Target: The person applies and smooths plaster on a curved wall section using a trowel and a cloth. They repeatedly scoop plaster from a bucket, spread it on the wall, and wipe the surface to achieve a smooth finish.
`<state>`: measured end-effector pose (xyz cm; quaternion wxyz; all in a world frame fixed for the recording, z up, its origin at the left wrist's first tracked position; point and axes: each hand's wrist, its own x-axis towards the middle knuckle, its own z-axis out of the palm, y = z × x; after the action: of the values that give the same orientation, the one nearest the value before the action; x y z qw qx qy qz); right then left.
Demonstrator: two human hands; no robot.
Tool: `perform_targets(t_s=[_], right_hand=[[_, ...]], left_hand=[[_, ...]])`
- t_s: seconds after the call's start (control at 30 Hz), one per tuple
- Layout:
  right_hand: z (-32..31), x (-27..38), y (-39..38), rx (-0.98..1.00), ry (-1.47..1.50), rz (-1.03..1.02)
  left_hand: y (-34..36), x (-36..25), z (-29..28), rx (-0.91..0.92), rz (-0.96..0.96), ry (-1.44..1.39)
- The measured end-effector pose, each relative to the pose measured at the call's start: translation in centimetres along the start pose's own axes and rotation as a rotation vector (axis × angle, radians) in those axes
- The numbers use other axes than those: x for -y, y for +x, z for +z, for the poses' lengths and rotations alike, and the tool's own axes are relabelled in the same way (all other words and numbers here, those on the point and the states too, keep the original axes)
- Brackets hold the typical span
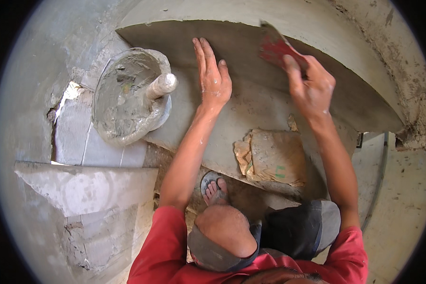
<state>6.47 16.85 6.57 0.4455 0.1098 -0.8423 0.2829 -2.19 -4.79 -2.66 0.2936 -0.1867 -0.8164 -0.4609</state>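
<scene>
Clasping a red scraper (274, 46) firmly, the right grip (311, 85) hovers by the dark riser (350, 94); the left grip (215, 87) is straight-fingered, empty. The riser looks mostly coated, smoothing likely unfinished; the nearby bucket (164, 113) holds plenty of paste (128, 97).

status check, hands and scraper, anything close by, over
Left hand open by dark surface, contact unclear. Right hand gripping red scraper, slightly blurred, near that surface's upper edge. Tub off left, paper lower in view, both clear of hands.

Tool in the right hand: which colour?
The tool is mostly red, greyish at its tip; head view.
</scene>
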Motion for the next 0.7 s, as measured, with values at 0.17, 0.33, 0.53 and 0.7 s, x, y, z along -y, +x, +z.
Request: perform_targets(t_s=[0.17,0.33,0.53,0.7], right_hand=[[-5.7,-1.8,-1.7,-0.020,0.011,0.160],[-11.2,-5.5,-4.8,-0.057,-0.008,0.318],[-18.2,-7.0,-8.2,-0.213,-0.183,0.260],[-14.7,-2.7,-7.3,0.007,-0.239,-0.053]], left_hand=[[-0.1,-1.1,1.0,-0.005,0.000,0.030],[-0.6,-2.4,1.9,0.028,0.006,0.082],[-0.7,-3.8,2.8,0.020,0.031,0.076],[-0.7,-3.8,1.3,0.002,-0.003,-0.011]])
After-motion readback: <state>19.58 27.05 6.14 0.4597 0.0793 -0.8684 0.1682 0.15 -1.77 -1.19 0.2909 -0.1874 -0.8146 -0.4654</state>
